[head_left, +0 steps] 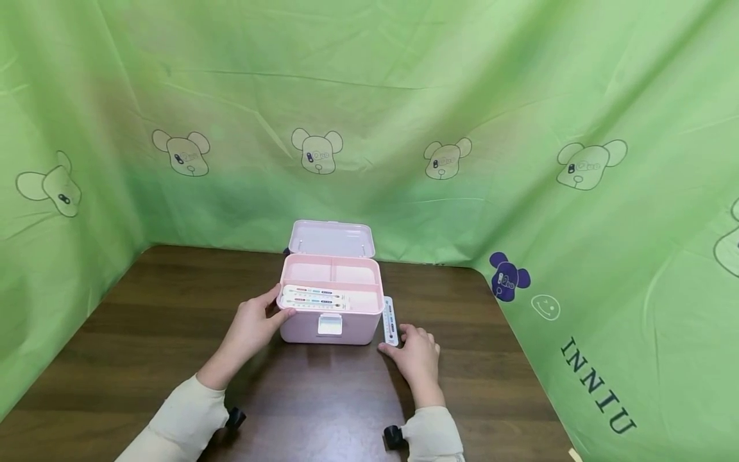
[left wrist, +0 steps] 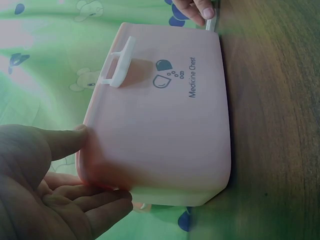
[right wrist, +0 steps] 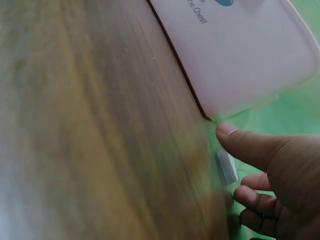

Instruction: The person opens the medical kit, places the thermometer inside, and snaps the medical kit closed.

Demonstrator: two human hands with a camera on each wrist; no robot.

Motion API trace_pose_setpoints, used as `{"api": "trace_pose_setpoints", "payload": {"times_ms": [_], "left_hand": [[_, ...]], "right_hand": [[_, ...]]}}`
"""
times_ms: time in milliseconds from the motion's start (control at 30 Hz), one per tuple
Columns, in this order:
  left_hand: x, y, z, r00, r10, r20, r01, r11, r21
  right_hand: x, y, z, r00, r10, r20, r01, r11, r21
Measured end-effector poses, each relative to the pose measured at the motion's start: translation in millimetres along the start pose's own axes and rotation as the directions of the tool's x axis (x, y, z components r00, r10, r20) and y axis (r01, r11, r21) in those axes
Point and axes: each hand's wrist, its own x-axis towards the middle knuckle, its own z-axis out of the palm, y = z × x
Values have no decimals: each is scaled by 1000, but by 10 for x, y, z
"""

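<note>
A pink medicine chest [head_left: 303, 330] stands on the table with its lid [head_left: 331, 239] raised. Two white thermometers [head_left: 312, 303] with coloured scales lie in its front compartment. My left hand [head_left: 251, 326] holds the chest's front left corner, thumb on the front rim and fingers along the side, as the left wrist view shows. Another white thermometer [head_left: 389, 319] lies beside the chest's right side. My right hand [head_left: 417, 358] is at its near end, thumb and fingers spread on either side; in the right wrist view a gap shows between thumb [right wrist: 245, 145] and thermometer [right wrist: 227, 167].
The chest's upper part has a divider [head_left: 332, 269] making two rear compartments. A white latch [head_left: 330, 325] hangs at the front. Green cloth [head_left: 381, 199] printed with bear heads surrounds the brown wooden table [head_left: 323, 398]. Black wrist devices [head_left: 394, 437] sit at both sleeves.
</note>
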Motion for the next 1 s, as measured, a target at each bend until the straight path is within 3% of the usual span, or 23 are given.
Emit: {"api": "trace_pose_setpoints", "payload": {"times_ms": [300,567,767,1000], "left_hand": [[-21,-8,-25,1000,-20,-3,20,1000,17],[4,-8,-95,999,26,-22,-24,997,72],[76,-14,-106,1000,-4,18,3,997,84],[203,-127,-34,995,65,72,-72,993,97]], "right_hand": [[29,-55,10,999,16,-34,-19,996,-91],[65,-124,-17,999,39,-37,-44,991,-129],[124,-119,-126,999,38,-19,-41,989,-143],[202,-27,-268,996,73,54,-66,991,-120]]}}
